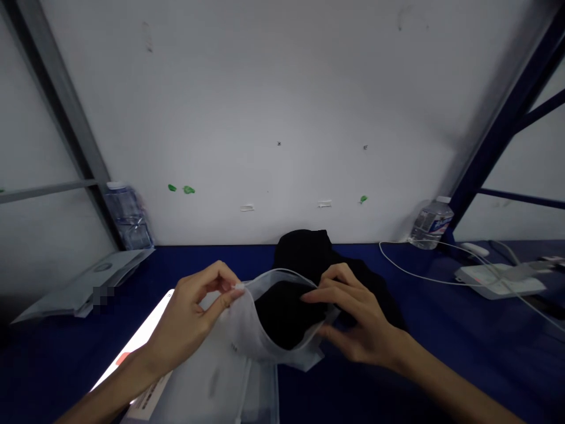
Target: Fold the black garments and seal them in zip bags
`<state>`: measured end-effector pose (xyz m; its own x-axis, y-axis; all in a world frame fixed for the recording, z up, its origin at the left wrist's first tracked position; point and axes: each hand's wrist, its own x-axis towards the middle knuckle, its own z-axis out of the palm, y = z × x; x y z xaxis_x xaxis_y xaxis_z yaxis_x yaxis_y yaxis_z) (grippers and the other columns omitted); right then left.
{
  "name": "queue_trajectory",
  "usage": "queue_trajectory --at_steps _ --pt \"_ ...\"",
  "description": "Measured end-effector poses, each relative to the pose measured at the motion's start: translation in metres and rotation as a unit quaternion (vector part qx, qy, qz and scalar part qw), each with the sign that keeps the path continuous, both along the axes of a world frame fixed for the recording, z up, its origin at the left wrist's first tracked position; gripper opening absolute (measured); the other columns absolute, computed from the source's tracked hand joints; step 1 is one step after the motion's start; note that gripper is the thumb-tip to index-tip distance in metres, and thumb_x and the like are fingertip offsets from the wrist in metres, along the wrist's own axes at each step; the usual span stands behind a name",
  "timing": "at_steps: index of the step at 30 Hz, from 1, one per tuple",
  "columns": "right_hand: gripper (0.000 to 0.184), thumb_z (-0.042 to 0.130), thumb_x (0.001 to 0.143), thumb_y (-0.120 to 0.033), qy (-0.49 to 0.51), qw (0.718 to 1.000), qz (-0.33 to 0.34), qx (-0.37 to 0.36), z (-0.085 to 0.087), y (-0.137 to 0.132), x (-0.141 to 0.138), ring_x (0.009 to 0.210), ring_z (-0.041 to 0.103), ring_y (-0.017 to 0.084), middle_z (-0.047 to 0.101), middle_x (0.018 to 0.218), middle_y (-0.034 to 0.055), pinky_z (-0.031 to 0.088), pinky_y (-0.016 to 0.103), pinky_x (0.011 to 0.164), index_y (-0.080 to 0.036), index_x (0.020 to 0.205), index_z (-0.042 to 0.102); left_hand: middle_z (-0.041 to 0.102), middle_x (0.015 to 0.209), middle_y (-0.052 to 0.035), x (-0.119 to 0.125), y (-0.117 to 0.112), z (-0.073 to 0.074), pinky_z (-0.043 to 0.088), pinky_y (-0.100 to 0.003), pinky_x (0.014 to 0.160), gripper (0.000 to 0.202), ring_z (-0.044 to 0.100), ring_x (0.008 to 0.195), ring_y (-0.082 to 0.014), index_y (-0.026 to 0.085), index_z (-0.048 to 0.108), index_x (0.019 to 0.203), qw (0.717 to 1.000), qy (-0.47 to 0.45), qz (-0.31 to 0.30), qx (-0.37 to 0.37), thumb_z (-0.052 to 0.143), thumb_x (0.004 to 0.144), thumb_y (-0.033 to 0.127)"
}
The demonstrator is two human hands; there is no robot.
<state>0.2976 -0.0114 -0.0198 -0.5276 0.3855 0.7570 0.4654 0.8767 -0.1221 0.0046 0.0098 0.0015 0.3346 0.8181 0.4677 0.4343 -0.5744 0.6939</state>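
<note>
A frosted zip bag (247, 330) is held up between my hands with its mouth gaping upward. Black cloth (286, 312) shows inside it. My left hand (198, 306) pinches the left corner of the bag's rim between thumb and fingers. At the right side of the mouth, my right hand (353, 312) grips the rim, its fingers reaching over the edge against the black cloth. Behind the bag lies a dark heap of black fabric (304, 247) on the blue table. Under the bag and my left wrist are more flat frosted bags (203, 388).
A lit phone or tablet screen (141, 330) lies beneath my left forearm. Packaged bags (97, 277) are stacked at far left by a large water bottle (128, 215). To the right stand another bottle (433, 222), a white power strip (498, 280) and loose cables (410, 270). A white wall rises behind.
</note>
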Motion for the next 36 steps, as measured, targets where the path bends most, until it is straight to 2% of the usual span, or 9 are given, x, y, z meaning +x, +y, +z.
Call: queue_trajectory --at_steps 3,9,12,15,20,23,27,32,36 --pt "0.034 0.072 0.086 -0.032 0.013 0.999 -0.013 0.026 0.005 0.002 0.005 0.088 0.05 0.026 0.062 0.084 0.005 0.046 0.043 0.075 -0.021 0.115 0.059 0.059 0.08 0.0017 -0.003 0.001 0.005 0.048 -0.026 0.068 0.015 0.059 0.076 -0.0149 0.022 0.058 0.086 1.0 -0.002 -0.001 0.028 0.059 0.095 0.035" --pt "0.038 0.075 0.085 -0.037 -0.006 1.0 -0.014 0.022 0.008 0.001 0.002 0.095 0.054 0.028 0.069 0.095 0.0075 0.049 0.045 0.079 -0.021 0.116 0.06 0.059 0.087 0.0 -0.003 -0.008 0.019 0.048 -0.033 0.08 0.003 0.057 0.083 -0.0171 0.022 0.055 0.093 0.988 0.112 -0.096 0.045 0.058 0.092 0.022" --pt "0.042 0.073 0.085 -0.037 -0.013 1.0 0.003 -0.004 0.008 0.0 -0.002 0.095 0.057 0.026 0.068 0.103 0.0087 0.051 0.044 0.08 -0.021 0.122 0.059 0.059 0.104 -0.0028 -0.003 -0.011 0.019 0.049 -0.036 0.087 0.031 0.056 0.094 -0.0196 0.026 0.052 0.114 0.982 0.118 -0.137 0.052 0.06 0.086 0.015" --pt "0.047 0.071 0.083 -0.035 -0.022 0.999 0.015 -0.029 0.008 -0.003 -0.005 0.095 0.058 0.026 0.065 0.108 0.0098 0.051 0.045 0.082 -0.02 0.126 0.057 0.053 0.122 -0.005 -0.004 -0.013 0.014 0.05 -0.039 0.089 0.059 0.055 0.105 -0.0227 0.033 0.046 0.131 0.973 0.116 -0.19 0.059 0.059 0.08 0.008" --pt "0.04 0.07 0.085 -0.035 -0.019 0.999 0.013 -0.034 0.008 -0.005 -0.007 0.091 0.056 0.023 0.065 0.099 0.0074 0.052 0.042 0.079 -0.02 0.12 0.057 0.036 0.145 -0.0043 -0.006 -0.018 0.01 0.05 -0.046 0.092 0.074 0.056 0.107 -0.0244 0.043 0.046 0.136 0.959 0.183 -0.205 0.063 0.064 0.074 0.007" --pt "0.026 0.069 0.089 -0.035 -0.024 0.999 0.002 -0.046 0.006 -0.004 -0.007 0.09 0.055 0.022 0.066 0.097 0.0062 0.052 0.039 0.078 -0.021 0.11 0.059 0.041 0.143 -0.0036 -0.004 -0.019 0.01 0.051 -0.046 0.093 0.069 0.056 0.11 -0.0262 0.043 0.05 0.133 0.955 0.201 -0.209 0.059 0.069 0.074 0.012" --pt "0.011 0.064 0.093 -0.031 -0.046 0.997 -0.005 -0.056 0.005 -0.002 -0.007 0.092 0.054 0.022 0.065 0.1 0.0067 0.051 0.039 0.079 -0.021 0.097 0.063 0.049 0.14 -0.003 0.001 -0.017 0.007 0.044 -0.051 0.104 0.052 0.052 0.122 -0.029 0.039 0.057 0.124 0.958 0.198 -0.198 0.068 0.073 0.078 0.023" --pt "0.014 0.061 0.096 -0.033 -0.063 0.997 -0.007 -0.038 0.009 -0.003 -0.008 0.091 0.053 0.021 0.064 0.101 0.0069 0.05 0.039 0.079 -0.02 0.092 0.065 0.061 0.128 -0.0037 0.008 -0.014 0.006 0.046 -0.048 0.102 0.031 0.058 0.115 -0.0269 0.03 0.064 0.105 0.958 0.191 -0.199 0.08 0.079 0.079 0.038" --pt "0.018 0.059 0.097 -0.035 -0.085 0.996 -0.022 -0.031 0.012 -0.006 -0.01 0.083 0.052 0.019 0.062 0.097 0.0059 0.049 0.035 0.073 -0.02 0.088 0.065 0.066 0.117 -0.0038 0.01 -0.013 0.01 0.046 -0.048 0.101 0.021 0.063 0.104 -0.0242 0.026 0.066 0.093 0.957 0.196 -0.204 0.068 0.078 0.081 0.04"
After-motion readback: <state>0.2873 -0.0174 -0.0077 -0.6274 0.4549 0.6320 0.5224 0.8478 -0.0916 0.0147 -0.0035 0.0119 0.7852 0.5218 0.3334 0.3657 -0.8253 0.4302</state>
